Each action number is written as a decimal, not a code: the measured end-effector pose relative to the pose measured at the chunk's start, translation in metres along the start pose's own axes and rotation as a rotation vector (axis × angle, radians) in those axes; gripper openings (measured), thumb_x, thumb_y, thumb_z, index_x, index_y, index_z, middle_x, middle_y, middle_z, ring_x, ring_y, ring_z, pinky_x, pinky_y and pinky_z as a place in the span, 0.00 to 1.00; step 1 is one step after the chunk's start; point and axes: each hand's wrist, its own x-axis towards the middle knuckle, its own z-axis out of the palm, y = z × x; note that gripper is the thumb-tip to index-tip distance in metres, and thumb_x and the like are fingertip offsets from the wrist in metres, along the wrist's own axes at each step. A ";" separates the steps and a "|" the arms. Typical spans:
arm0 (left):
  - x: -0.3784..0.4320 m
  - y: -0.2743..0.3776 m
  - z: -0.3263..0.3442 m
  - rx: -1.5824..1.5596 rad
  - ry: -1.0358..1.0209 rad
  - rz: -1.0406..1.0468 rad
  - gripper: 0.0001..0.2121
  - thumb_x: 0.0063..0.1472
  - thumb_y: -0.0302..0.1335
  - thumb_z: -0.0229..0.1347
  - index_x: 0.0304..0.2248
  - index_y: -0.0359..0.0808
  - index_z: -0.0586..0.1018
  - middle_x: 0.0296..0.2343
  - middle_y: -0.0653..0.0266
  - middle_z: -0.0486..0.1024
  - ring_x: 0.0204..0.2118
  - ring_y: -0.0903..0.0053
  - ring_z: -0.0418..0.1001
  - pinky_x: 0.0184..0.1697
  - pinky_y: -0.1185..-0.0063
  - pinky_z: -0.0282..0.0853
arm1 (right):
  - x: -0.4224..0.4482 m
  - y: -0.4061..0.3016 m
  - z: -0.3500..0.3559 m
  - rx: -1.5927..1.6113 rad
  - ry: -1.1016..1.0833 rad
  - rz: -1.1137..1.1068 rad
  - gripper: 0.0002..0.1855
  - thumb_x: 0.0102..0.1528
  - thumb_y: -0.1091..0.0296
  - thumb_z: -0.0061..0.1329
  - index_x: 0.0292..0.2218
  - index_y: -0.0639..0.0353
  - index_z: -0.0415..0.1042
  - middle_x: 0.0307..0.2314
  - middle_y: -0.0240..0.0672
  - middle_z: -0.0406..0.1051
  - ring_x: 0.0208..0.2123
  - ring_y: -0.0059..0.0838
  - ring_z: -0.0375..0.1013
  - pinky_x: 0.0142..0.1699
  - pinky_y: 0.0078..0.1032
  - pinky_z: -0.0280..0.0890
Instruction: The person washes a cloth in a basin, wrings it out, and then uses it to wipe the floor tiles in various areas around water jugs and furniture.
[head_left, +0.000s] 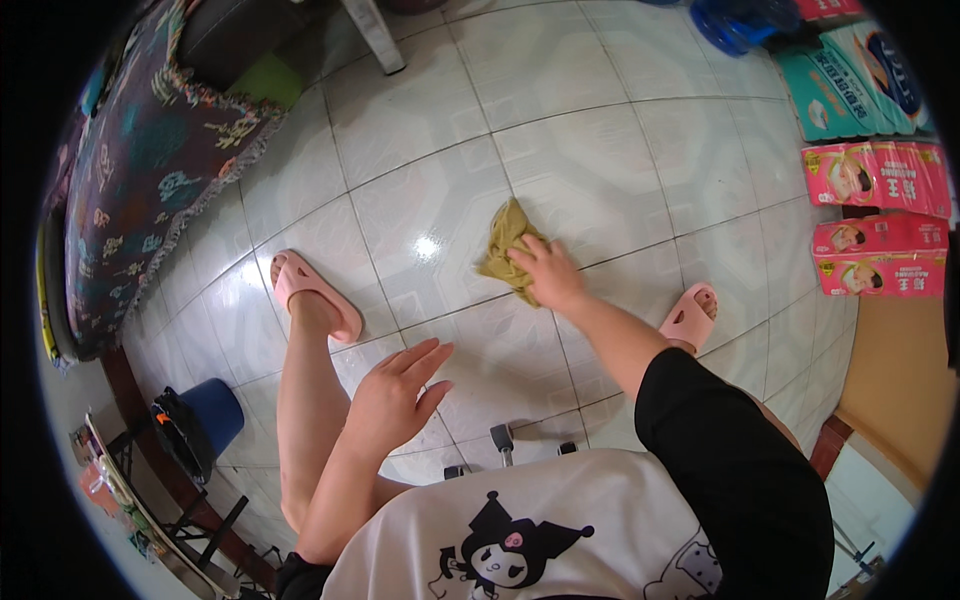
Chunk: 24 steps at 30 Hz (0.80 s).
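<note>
My right hand (553, 271) presses down on a crumpled olive-yellow cloth (504, 244) on the tiled floor (480, 360). Its fingers lie over the cloth's right side, and part of the cloth is hidden under them. My left hand (401, 390) is held in the air near my left knee, holding nothing, with the thumb apart from the fingers. Below it is the pale patterned tile. Pink slippers are on my feet, the left slipper (319, 296) and the right slipper (690, 319) set wide apart on either side of the cloth.
A patterned fringed cover (150, 180) drapes furniture at left, with a blue bin (214, 416) lined in black below it. Pink tissue packs (881, 255) and teal packs (847, 90) are stacked at right. A metal leg (375, 34) stands at top; caster wheels (501, 435) show beneath me.
</note>
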 end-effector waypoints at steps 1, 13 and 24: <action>0.002 0.003 0.000 0.000 -0.018 -0.024 0.18 0.52 0.28 0.58 0.44 0.38 0.74 0.42 0.57 0.73 0.39 0.62 0.74 0.38 0.73 0.71 | 0.005 0.010 -0.003 0.002 0.011 0.014 0.31 0.45 0.74 0.49 0.51 0.42 0.63 0.55 0.33 0.51 0.48 0.45 0.60 0.51 0.33 0.62; 0.040 0.020 0.018 -0.033 -0.019 -0.053 0.16 0.53 0.25 0.56 0.43 0.34 0.74 0.41 0.51 0.73 0.40 0.56 0.73 0.42 0.71 0.70 | 0.014 0.014 -0.134 0.541 -0.118 0.001 0.33 0.38 0.61 0.56 0.47 0.54 0.66 0.40 0.43 0.70 0.44 0.40 0.68 0.47 0.31 0.64; 0.088 0.079 0.077 -0.050 0.023 -0.072 0.14 0.54 0.25 0.54 0.41 0.34 0.75 0.39 0.50 0.74 0.40 0.57 0.73 0.42 0.71 0.69 | -0.123 0.224 -0.220 0.591 0.279 0.125 0.35 0.40 0.66 0.53 0.51 0.62 0.61 0.43 0.45 0.68 0.45 0.38 0.68 0.50 0.29 0.62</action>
